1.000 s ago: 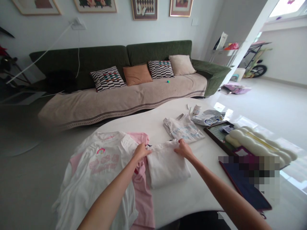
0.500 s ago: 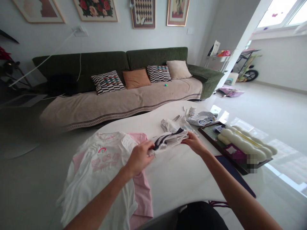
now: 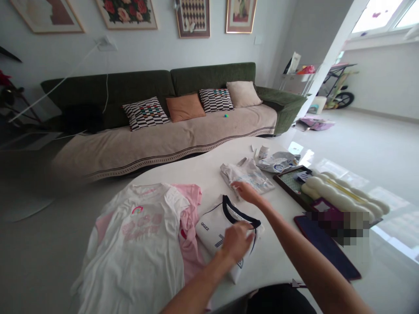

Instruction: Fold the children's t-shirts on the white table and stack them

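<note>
A white jersey (image 3: 211,218) with a navy collar and navy print lies folded on the white table. My left hand (image 3: 238,240) is over its upper front, near the collar; its fingers are bent and smeared by motion, so their hold is unclear. Beyond the jersey lies a folded pale grey T-shirt (image 3: 253,172). My right hand (image 3: 246,192) is at that T-shirt's near left side, fingers reaching out and apart. To the left, a white top (image 3: 140,248) with pink print lies spread out, overlapping a pink garment (image 3: 193,218).
A tray (image 3: 290,189) with a cream puffy item (image 3: 343,192) stands at the right, beside a dark blue flat item (image 3: 327,246). A plastic packet (image 3: 278,162) and a small white bottle (image 3: 263,151) sit at the back. Behind the table (image 3: 163,170) is a green sofa (image 3: 137,83).
The navy-trimmed jersey, held up between both hands before, now lies folded on the table. My left hand has moved right and nearer; my right hand has shifted left to the grey T-shirt.
</note>
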The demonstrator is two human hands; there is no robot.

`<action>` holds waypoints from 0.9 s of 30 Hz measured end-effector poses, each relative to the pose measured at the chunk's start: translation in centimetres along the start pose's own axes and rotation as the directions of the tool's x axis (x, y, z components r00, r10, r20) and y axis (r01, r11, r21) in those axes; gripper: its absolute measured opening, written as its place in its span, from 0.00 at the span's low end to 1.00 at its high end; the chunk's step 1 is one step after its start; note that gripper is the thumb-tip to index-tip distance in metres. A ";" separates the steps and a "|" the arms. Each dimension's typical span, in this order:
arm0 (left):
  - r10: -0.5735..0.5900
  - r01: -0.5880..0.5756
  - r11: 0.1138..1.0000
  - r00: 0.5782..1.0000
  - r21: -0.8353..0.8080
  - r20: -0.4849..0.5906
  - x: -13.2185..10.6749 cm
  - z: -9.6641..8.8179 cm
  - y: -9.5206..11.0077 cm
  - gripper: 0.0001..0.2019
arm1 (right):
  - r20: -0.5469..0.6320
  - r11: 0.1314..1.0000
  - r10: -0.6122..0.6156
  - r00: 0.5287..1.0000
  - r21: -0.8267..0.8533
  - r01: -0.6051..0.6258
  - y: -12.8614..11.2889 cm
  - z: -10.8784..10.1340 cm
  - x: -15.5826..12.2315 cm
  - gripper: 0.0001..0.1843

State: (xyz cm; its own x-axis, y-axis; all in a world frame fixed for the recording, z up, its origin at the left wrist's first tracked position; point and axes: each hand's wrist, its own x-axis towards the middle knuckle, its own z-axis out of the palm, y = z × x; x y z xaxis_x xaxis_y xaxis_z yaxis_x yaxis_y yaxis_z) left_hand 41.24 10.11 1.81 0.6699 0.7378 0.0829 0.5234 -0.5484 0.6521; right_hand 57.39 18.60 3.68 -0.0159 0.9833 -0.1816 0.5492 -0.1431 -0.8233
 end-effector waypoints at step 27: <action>-0.336 0.362 0.907 0.930 0.217 -0.150 -1.6 -1.5 -7.4 0.29 | -0.549 0.912 0.081 0.832 -0.295 -0.284 7.7 9.0 -12.5 0.30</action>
State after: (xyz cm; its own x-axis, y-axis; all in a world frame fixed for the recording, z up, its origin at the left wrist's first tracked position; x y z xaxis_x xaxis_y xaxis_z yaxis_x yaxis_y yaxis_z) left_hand 35.53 13.59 -1.99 0.3683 0.9293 -0.0285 0.8312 -0.3153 0.4579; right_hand 54.25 4.18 -5.24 0.4903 0.8681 0.0776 0.7520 -0.3764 -0.5412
